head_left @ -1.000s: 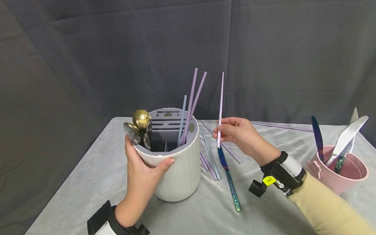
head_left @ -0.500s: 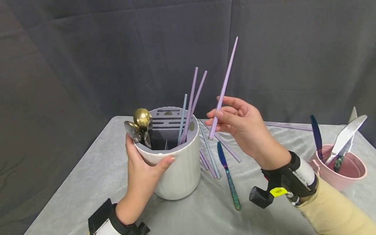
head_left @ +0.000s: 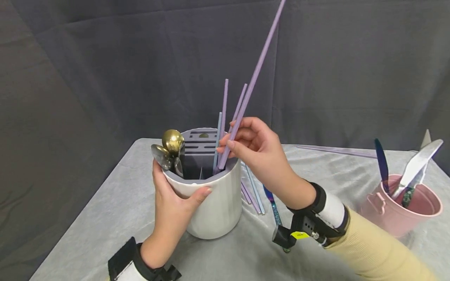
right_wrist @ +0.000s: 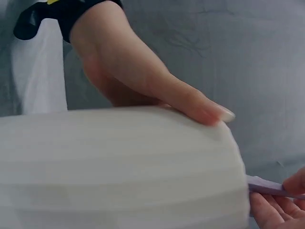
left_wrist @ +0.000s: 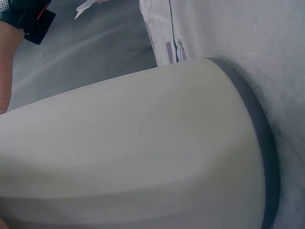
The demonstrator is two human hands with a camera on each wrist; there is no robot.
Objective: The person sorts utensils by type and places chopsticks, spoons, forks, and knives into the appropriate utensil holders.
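Note:
My left hand (head_left: 172,212) grips a white ribbed utensil holder (head_left: 214,212), thumb across its front below the rim. The right wrist view shows that thumb near the rim too. My right hand (head_left: 261,156) pinches a light purple chopstick (head_left: 259,66) near its lower end. It slants up to the right, with its lower tip at the holder's mouth. In the holder stand two purple chopsticks (head_left: 224,97) and a blue chopstick (head_left: 217,134). A gold spoon (head_left: 172,140) and silver spoons (head_left: 161,156) lean at the left rim. The holder's wall (left_wrist: 143,138) fills the left wrist view.
Purple and blue chopsticks (head_left: 255,187) lie on the grey cloth right of the holder. A table knife (head_left: 275,210) lies partly under my right forearm. At right stands a pink bucket (head_left: 381,218) holding several knives (head_left: 418,166). More purple chopsticks (head_left: 337,151) lie at the back edge.
My right hand has lifted the purple chopstick from low over the table, then carried it left to the holder's mouth. One purple chopstick inside has tilted slightly left. The left hand keeps its grip.

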